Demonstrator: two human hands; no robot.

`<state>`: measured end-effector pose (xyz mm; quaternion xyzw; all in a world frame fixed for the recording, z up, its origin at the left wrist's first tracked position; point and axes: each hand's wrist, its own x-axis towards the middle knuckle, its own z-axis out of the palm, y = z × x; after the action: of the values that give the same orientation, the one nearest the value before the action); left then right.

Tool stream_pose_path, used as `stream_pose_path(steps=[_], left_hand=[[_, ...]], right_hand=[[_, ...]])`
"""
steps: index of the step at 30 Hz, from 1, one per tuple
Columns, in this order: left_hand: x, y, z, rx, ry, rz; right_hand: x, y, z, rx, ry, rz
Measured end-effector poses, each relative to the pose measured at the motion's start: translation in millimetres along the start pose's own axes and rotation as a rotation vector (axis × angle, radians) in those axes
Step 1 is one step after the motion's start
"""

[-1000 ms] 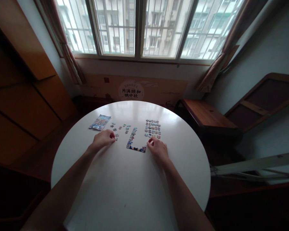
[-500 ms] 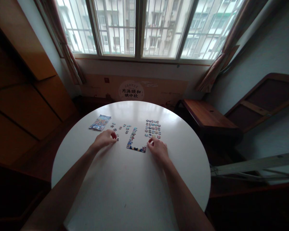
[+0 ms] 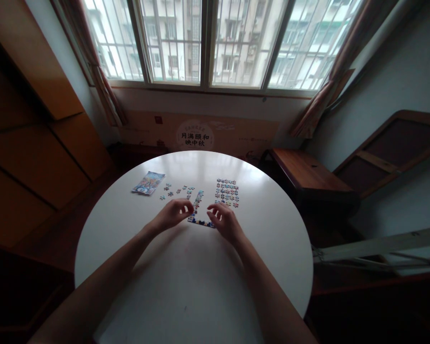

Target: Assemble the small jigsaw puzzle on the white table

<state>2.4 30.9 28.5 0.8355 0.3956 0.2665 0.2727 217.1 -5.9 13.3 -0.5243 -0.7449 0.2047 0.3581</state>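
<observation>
A partly joined jigsaw puzzle [image 3: 201, 222] lies on the round white table [image 3: 186, 282], its left side and bottom edge forming an L. My left hand [image 3: 174, 213] is at the left side of this puzzle, thumb and forefinger pinched on a small puzzle piece mostly hidden by the fingertips. Above the puzzle's right end hovers my right hand [image 3: 225, 220], its fingers curled, thumb and forefinger slightly apart, with nothing visible between them. The right hand covers the puzzle's lower right corner in part.
Loose puzzle pieces [image 3: 170, 194] lie scattered left of the puzzle. Rows of sorted pieces [image 3: 227, 192] sit beyond my right hand. A colourful picture sheet [image 3: 148, 183] is at the far left of the table. A wooden bench [image 3: 304, 167] stands beyond the table's right side.
My left hand has moved right from the loose pieces to the puzzle, and a piece is gone from where it was. My right hand has shifted left over the puzzle's corner.
</observation>
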Motion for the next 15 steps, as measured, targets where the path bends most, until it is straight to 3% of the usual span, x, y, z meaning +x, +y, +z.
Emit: stream_pose_path(steps=[5,15], left_hand=[[0,7,14.6,-0.032,0.015,0.097],[0,4,28.7,-0.048,0.102,0.105]], right_hand=[[-4,-6,5,0.074,-0.063,-0.120],[1,4,9,0.104,-0.032,-0.064]])
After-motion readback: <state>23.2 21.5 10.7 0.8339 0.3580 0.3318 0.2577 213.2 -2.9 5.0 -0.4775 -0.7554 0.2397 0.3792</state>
